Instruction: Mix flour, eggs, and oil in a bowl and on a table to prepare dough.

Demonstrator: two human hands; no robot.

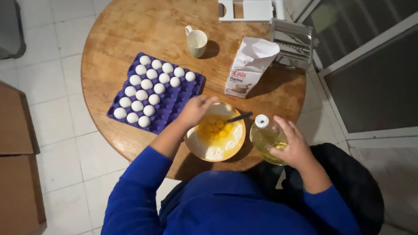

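A round bowl [194, 147] with flour and several egg yolks sits at the near edge of the round wooden table [130, 30]. My left hand [195, 109] rests on the bowl's far-left rim, fingers curled. A dark utensil handle [240, 116] sticks out of the bowl to the right. My right hand [294, 146] grips a clear bottle of yellow oil [266, 135] with a white cap, upright just right of the bowl.
A purple egg tray [178, 98] with several white eggs lies left of the bowl. Behind stand a pale mug [197, 42], an open paper bag of flour [249, 66] and a metal pasta machine [292, 40]. Tiled floor surrounds the table.
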